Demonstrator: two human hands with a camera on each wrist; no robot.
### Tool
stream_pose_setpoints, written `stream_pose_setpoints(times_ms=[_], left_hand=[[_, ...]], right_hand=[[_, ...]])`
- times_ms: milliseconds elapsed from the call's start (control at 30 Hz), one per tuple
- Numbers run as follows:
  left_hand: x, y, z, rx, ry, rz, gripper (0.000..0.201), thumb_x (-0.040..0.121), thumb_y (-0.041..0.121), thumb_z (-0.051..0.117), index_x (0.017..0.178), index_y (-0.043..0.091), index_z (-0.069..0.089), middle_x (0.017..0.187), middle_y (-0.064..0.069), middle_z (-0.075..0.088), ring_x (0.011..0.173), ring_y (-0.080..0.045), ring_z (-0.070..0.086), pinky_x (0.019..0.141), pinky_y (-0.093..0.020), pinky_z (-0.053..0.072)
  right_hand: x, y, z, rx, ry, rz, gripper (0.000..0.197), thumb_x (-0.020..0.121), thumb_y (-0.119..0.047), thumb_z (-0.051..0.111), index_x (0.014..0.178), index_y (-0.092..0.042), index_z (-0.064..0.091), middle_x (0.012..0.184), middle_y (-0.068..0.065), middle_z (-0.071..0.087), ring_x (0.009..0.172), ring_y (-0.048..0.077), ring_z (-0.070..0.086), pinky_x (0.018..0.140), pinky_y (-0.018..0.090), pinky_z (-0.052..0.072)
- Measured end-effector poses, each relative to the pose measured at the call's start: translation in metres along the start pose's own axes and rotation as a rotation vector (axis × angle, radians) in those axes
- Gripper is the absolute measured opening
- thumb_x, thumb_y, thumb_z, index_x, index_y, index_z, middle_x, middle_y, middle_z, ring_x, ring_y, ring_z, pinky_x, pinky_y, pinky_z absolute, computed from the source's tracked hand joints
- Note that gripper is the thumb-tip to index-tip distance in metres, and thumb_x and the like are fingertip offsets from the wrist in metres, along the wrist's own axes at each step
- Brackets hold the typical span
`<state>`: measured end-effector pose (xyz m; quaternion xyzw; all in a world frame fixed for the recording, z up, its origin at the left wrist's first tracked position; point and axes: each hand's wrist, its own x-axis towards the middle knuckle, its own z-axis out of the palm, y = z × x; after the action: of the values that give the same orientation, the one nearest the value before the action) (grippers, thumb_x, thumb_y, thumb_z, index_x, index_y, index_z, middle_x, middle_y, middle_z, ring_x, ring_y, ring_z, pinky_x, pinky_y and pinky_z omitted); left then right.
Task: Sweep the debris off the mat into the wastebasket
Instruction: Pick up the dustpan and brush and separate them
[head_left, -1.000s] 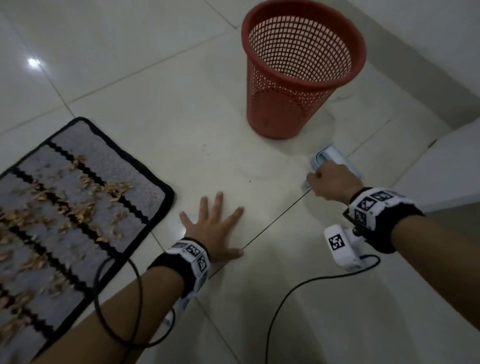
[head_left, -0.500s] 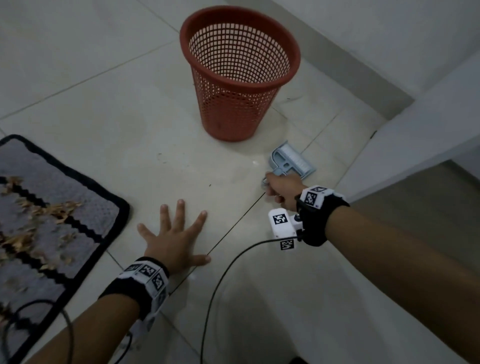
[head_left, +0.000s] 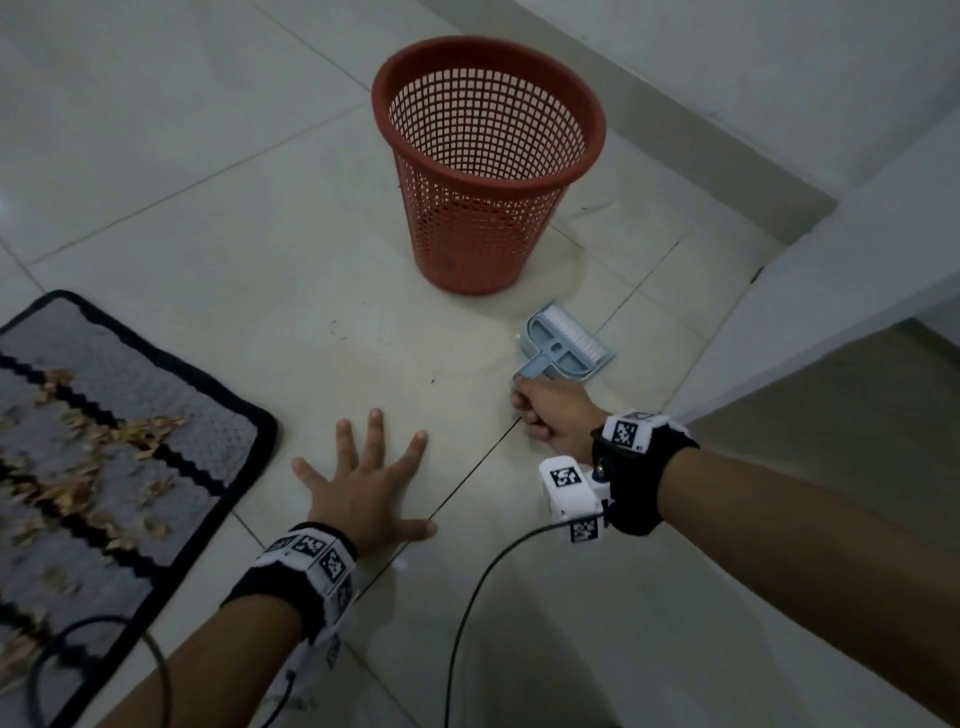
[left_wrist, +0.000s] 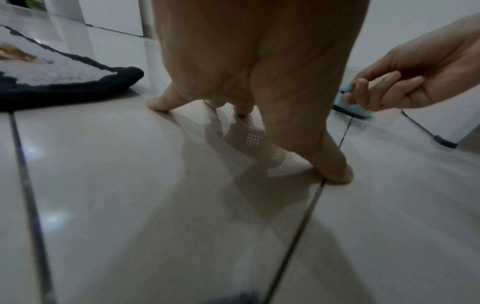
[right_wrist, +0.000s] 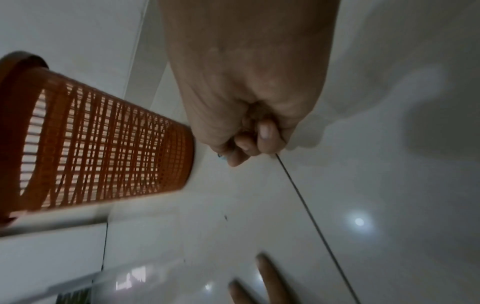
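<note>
A grey mat (head_left: 208, 415) with a black border lies at the left, strewn with brown debris (head_left: 104, 441). A red mesh wastebasket (head_left: 483, 171) stands upright on the tiles ahead. Just right of its base lies a light blue dustpan with a brush (head_left: 563, 351). My right hand (head_left: 540, 413) grips the handle, fingers curled round it. My left hand (head_left: 363, 478) rests flat on the floor with fingers spread, between mat and dustpan. In the left wrist view the mat's corner (left_wrist: 78, 82) shows at the left and the right hand (left_wrist: 389, 90) holds the blue handle.
White glossy floor tiles (head_left: 208, 182) with dark grout lines surround everything. A white wall with a grey skirting (head_left: 701, 140) runs behind the basket, and a white ledge (head_left: 831, 291) juts in at the right. Black cables (head_left: 467, 623) trail from both wrists.
The view swung right and then back left. My right hand slid back along the handle, so more of the dustpan and brush shows. The left hand stayed flat on the floor.
</note>
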<state>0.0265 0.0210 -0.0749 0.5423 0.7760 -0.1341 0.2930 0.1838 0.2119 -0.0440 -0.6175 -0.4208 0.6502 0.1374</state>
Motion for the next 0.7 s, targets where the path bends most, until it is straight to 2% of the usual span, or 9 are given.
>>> stream_pose_setpoints(times_ms=[133, 200, 300, 367, 433, 467, 533, 600, 700], left_hand=[[-0.005, -0.002, -0.001, -0.055, 0.019, -0.002, 0.11, 0.067, 0.088, 0.05, 0.144, 0.056, -0.021, 0.155, -0.001, -0.039, 0.144, -0.039, -0.029, 0.1, -0.082, 0.004], [-0.006, -0.003, -0.006, -0.15, 0.048, -0.023, 0.094, 0.076, 0.08, 0.05, 0.148, 0.058, -0.005, 0.16, 0.003, -0.03, 0.147, -0.034, -0.024, 0.103, -0.08, 0.003], [-0.005, -0.001, -0.018, -0.485, 0.124, -0.116, 0.064, 0.085, 0.074, 0.045, 0.143, 0.047, 0.039, 0.166, 0.007, 0.004, 0.152, -0.022, -0.002, 0.113, -0.069, 0.0], [-0.006, -0.001, -0.03, -0.901, 0.195, -0.172, 0.069, 0.08, 0.076, 0.05, 0.136, 0.035, 0.051, 0.154, 0.003, 0.039, 0.144, -0.02, 0.029, 0.117, -0.055, 0.018], [-0.01, 0.001, -0.041, -1.323, 0.25, -0.156, 0.065, 0.087, 0.058, 0.062, 0.138, 0.02, 0.05, 0.133, -0.001, 0.059, 0.121, -0.02, 0.055, 0.097, -0.035, 0.044], [-0.012, 0.001, -0.047, -1.477, 0.248, -0.144, 0.058, 0.092, 0.042, 0.066, 0.139, 0.014, 0.048, 0.127, -0.005, 0.063, 0.112, -0.022, 0.062, 0.086, -0.03, 0.05], [-0.018, -0.001, -0.054, -1.727, 0.24, -0.103, 0.048, 0.094, 0.015, 0.065, 0.138, 0.006, 0.046, 0.119, -0.015, 0.067, 0.1, -0.027, 0.068, 0.073, -0.032, 0.057], [-0.024, -0.004, -0.057, -1.859, 0.255, -0.073, 0.043, 0.094, -0.001, 0.061, 0.134, 0.002, 0.046, 0.117, -0.022, 0.066, 0.094, -0.03, 0.07, 0.07, -0.034, 0.06], [-0.032, -0.007, -0.059, -1.877, 0.295, -0.028, 0.039, 0.094, -0.004, 0.058, 0.133, 0.001, 0.05, 0.115, -0.023, 0.067, 0.095, -0.031, 0.07, 0.076, -0.035, 0.061]], right_hand=[[-0.031, 0.019, 0.011, -0.149, -0.098, -0.045, 0.013, 0.093, -0.019, 0.059, 0.082, -0.012, 0.059, 0.066, 0.002, 0.059, 0.045, 0.008, 0.039, 0.037, 0.019, 0.028], [-0.049, 0.025, 0.016, -0.229, -0.137, -0.071, 0.019, 0.095, -0.021, 0.058, 0.079, -0.01, 0.06, 0.059, -0.003, 0.059, 0.043, 0.007, 0.039, 0.039, 0.019, 0.031], [-0.071, 0.032, 0.024, -0.336, -0.188, -0.099, 0.024, 0.096, -0.025, 0.057, 0.08, -0.008, 0.064, 0.061, -0.002, 0.062, 0.044, 0.008, 0.04, 0.042, 0.02, 0.032], [-0.083, 0.037, 0.03, -0.405, -0.232, -0.131, 0.028, 0.097, -0.027, 0.056, 0.076, -0.01, 0.064, 0.071, 0.004, 0.064, 0.044, 0.008, 0.042, 0.042, 0.02, 0.032], [-0.095, 0.041, 0.035, -0.475, -0.296, -0.199, 0.03, 0.097, -0.029, 0.056, 0.072, -0.013, 0.062, 0.072, 0.005, 0.066, 0.041, 0.006, 0.045, 0.041, 0.019, 0.034], [-0.1, 0.043, 0.037, -0.504, -0.329, -0.238, 0.031, 0.097, -0.03, 0.057, 0.071, -0.013, 0.062, 0.071, 0.005, 0.067, 0.042, 0.005, 0.048, 0.041, 0.019, 0.036], [-0.106, 0.044, 0.043, -0.54, -0.384, -0.292, 0.03, 0.096, -0.03, 0.058, 0.074, -0.011, 0.062, 0.072, 0.006, 0.069, 0.05, 0.007, 0.054, 0.044, 0.019, 0.041], [-0.107, 0.044, 0.048, -0.557, -0.417, -0.306, 0.029, 0.096, -0.031, 0.058, 0.08, -0.007, 0.063, 0.074, 0.007, 0.07, 0.058, 0.014, 0.058, 0.051, 0.023, 0.046], [-0.109, 0.039, 0.055, -0.506, -0.465, -0.273, 0.025, 0.096, -0.028, 0.057, 0.082, -0.008, 0.063, 0.077, 0.01, 0.071, 0.066, 0.022, 0.061, 0.059, 0.031, 0.052]])
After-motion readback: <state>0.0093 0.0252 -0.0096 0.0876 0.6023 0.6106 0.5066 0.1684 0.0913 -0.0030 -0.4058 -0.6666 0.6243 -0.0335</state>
